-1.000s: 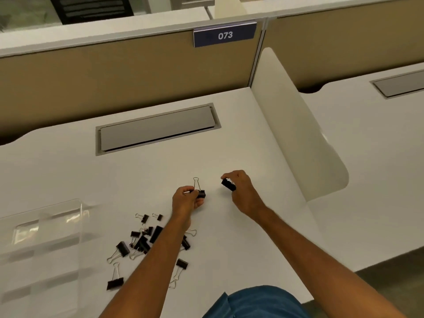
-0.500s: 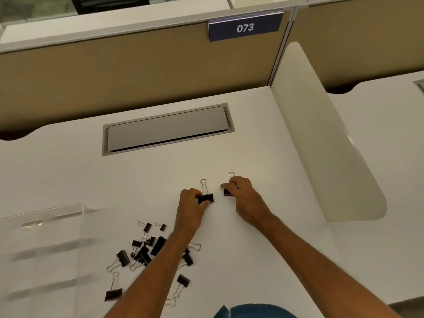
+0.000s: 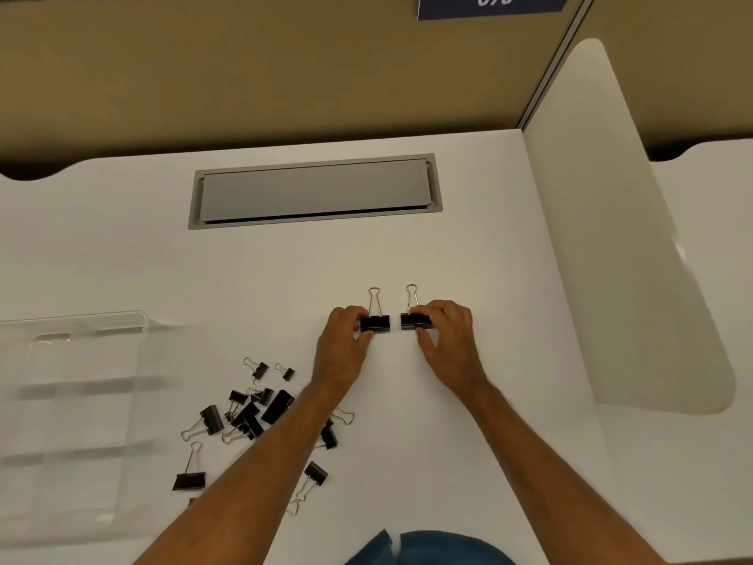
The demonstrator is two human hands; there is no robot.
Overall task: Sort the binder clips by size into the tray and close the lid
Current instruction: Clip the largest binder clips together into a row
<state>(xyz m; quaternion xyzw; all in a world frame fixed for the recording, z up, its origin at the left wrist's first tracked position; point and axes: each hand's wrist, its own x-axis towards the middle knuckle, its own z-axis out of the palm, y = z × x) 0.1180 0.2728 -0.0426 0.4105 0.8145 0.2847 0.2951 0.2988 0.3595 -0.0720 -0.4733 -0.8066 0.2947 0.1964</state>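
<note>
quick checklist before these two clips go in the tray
1. Left hand grips left clip: ok.
2. Right hand grips right clip: ok.
3. The two clips are the same size, side by side on the desk: looks ok.
4. Tray open to receive clips: cannot tell, clear and blurred.
5. Pile of clips sorted: not ok, loose on the desk.

Even, soft indoor light; faint shadows on the white bench (image 3: 468, 246); clear tray (image 3: 73, 385) at left blurred; wide-angle bending at edges.
</note>
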